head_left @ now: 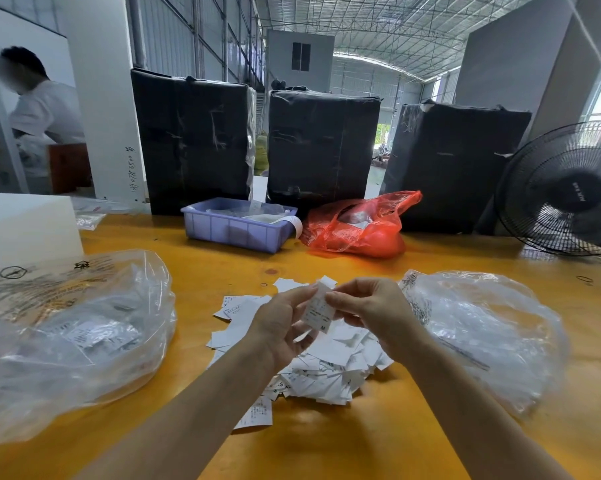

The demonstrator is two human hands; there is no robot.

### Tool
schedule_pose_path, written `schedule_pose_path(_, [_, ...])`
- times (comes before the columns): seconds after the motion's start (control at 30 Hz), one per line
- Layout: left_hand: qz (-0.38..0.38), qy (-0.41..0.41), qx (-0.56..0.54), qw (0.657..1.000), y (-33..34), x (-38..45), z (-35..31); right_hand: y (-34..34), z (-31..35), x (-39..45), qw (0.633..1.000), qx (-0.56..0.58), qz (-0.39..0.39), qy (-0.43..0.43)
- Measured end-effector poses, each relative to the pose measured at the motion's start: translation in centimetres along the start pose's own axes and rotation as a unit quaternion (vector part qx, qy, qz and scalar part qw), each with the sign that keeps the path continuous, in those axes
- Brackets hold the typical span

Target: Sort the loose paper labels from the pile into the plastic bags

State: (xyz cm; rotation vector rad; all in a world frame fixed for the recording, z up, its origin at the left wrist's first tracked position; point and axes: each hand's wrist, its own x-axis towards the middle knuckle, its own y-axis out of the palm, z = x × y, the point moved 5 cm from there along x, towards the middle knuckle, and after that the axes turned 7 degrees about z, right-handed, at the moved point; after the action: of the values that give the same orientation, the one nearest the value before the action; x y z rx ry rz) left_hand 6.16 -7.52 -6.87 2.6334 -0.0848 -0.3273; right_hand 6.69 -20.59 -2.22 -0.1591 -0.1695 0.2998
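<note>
Both hands meet above the pile of paper labels (pixel 313 362), which lies on the yellow table (pixel 326 445) at the centre of the view. The left hand (pixel 280 327) and the right hand (pixel 365 306) share one single label (pixel 319 311): the left fingers (pixel 304 292) pinch its upper left edge, and the right fingers (pixel 333 299) pinch its upper right edge. So both hands are grasping, neither released. The label hangs upright between them with its printed face toward the camera, and an "M" shows at its lower end. My judgement is that it is held up this way so that the size mark can be read before a bag is chosen.

The two clear plastic bags flank the pile, which seems to be why the pile sits in the middle: each bag is a short reach from either hand. The left plastic bag (pixel 74 327), at 9 o'clock from the pile, already holds a stack of white labels visible through the film. The right plastic bag (pixel 482 327), at 3 o'clock, looks crumpled; what is inside it I cannot tell.

Much of the pile is unsorted, so the task appears far from done.

At 12 o'clock beyond the pile stand a blue plastic tray (pixel 236 230) and a red plastic bag (pixel 358 226), with three black-wrapped bales (pixel 323 143) behind them. A black fan (pixel 565 188) stands at 2 o'clock. A white block (pixel 25 226) sits at 10 o'clock, and another person (pixel 43 112) stands farther back at 11 o'clock.
</note>
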Motion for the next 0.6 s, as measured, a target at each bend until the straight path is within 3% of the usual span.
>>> schedule_pose_path(0.17, [-0.011,0.016,0.048,0.999,-0.7,0.1,-0.6,-0.1,-0.1,0.0,1.000,-0.006,-0.022,-0.002])
schedule_pose_path(0.43, [-0.033,0.061,0.056,0.996,-0.6,-0.1,-1.2,0.8,0.0,0.0,0.998,-0.043,0.044,-0.001])
schedule_pose_path(0.6, [0.022,0.052,0.205,0.977,-0.8,-0.4,-2.5,0.5,0.2,-0.1,0.998,-0.052,0.021,-0.011])
